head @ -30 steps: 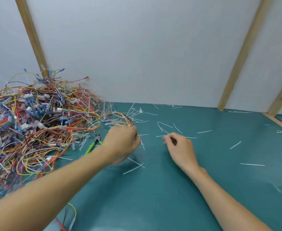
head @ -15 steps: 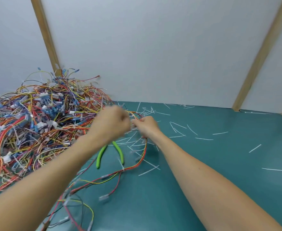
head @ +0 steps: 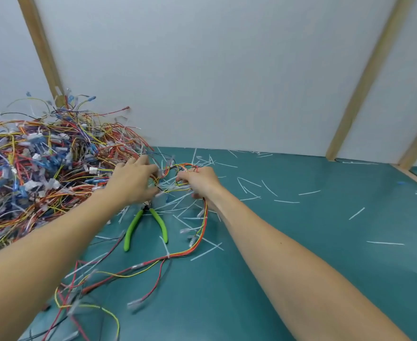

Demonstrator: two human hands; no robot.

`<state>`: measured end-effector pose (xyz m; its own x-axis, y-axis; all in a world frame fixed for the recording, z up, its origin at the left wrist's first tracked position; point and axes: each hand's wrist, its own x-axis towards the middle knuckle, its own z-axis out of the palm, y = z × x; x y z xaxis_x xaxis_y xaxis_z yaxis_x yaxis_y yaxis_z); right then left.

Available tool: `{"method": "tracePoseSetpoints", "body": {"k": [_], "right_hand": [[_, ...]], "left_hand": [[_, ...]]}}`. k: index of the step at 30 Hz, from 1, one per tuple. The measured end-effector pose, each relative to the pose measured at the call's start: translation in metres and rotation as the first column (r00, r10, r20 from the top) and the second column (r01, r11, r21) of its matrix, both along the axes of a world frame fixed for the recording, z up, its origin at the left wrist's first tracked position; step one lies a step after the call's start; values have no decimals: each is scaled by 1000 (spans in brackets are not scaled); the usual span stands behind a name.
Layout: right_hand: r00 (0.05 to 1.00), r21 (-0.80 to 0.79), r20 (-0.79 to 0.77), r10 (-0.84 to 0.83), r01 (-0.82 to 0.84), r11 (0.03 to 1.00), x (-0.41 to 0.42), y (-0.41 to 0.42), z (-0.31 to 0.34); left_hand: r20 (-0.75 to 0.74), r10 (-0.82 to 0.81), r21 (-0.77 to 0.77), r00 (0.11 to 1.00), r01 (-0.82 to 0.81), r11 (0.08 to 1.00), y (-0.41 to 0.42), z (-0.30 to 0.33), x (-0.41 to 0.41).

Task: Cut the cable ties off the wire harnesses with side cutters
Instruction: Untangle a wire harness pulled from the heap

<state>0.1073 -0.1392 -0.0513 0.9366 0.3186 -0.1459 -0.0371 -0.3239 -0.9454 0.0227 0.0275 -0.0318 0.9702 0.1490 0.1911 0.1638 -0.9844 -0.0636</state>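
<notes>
A harness (head: 190, 249) of red, orange and yellow wires loops up between the left hand (head: 133, 183) and right hand (head: 198, 182), both gripping its upper end, then trails down the green mat towards the near left, a white tie (head: 166, 247) still cinched round it where the bundle bends. The cutters (head: 145, 223), green-handled, lie flat on the mat just below the left hand, handles splayed open and pointing this way, nose under the hand. A big tangled pile (head: 37, 173) of harnesses sits heaped at the left against the wall. Cut white ties (head: 251, 188) lie scattered across the mat
</notes>
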Motion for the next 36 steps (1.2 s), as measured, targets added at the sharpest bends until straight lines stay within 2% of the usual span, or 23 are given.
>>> {"method": "tracePoseSetpoints", "body": {"k": [3,4,6,8,9,10,11,12,13,14,16,18,19,20,22,24,26,27,29,31,32,35,36], "right_hand": [[996,280,-63,-65,80,957,2,5,4],[982,421,-128,-140,182,889,2,6,10],[911,639,-300,-284,413,649,6,7,26],[846,696,-327,-421,517,499,13,6,41],[839,692,-266,-475,509,512,16,5,45],[854,652,-151,-499,465,599,16,3,48],[887,545,18,-462,378,748,14,1,49],[925,375,181,-335,250,893,11,-3,48],[946,202,278,-164,110,973,8,-6,45],[950,108,310,-40,7,994,7,-10,43],[956,248,283,-76,3,969,9,-18,48],[940,540,121,-319,208,816,13,-26,56],[912,597,63,-406,292,747,16,-28,58],[891,584,59,-451,335,739,16,-30,57],[930,465,132,-343,247,850,8,-31,49],[991,226,121,-62,33,974,-2,-33,34],[992,28,69,109,-111,993,-8,-38,25],[989,29,67,132,-134,991,-9,-38,23],[998,292,4,69,-67,954,-7,-39,25],[984,597,-147,105,4,802,-6,-42,32],[973,633,-154,172,-36,773,-8,-41,33],[965,298,14,263,-255,920,-27,-29,22],[975,317,19,220,-215,924,-29,-25,19]], "left_hand": [[103,25,43,994,-30,999,3,-3,-7],[159,37,77,987,-50,996,4,-4,-10],[309,39,111,950,-77,991,2,-4,-12],[424,38,103,905,-90,991,-3,1,-9],[450,36,85,892,-83,993,-5,6,-6],[454,30,55,890,-61,997,-6,10,-3],[438,16,22,899,-29,999,-7,14,0],[412,-4,3,911,4,1000,-6,17,1],[384,-24,3,923,25,1000,-4,19,2],[348,-31,8,937,30,1000,-2,20,2],[219,-12,-26,976,18,1000,1,23,-1],[84,-4,-99,996,13,995,-1,25,-2],[66,-7,-103,998,14,995,-3,25,-1],[85,-6,-94,996,14,995,-5,26,0],[194,15,-96,981,4,995,-8,28,1],[269,36,-129,963,-1,992,-9,28,-1],[266,19,-137,964,18,990,-13,27,-2],[266,6,-147,964,34,989,-15,25,-3],[247,-24,-143,969,61,988,-18,18,-5],[203,-18,-71,979,33,997,-21,10,-5],[208,10,-52,978,1,999,-22,8,-4],[286,66,-97,956,-40,994,-23,6,2],[281,54,-110,958,-23,994,-23,5,3]]}}
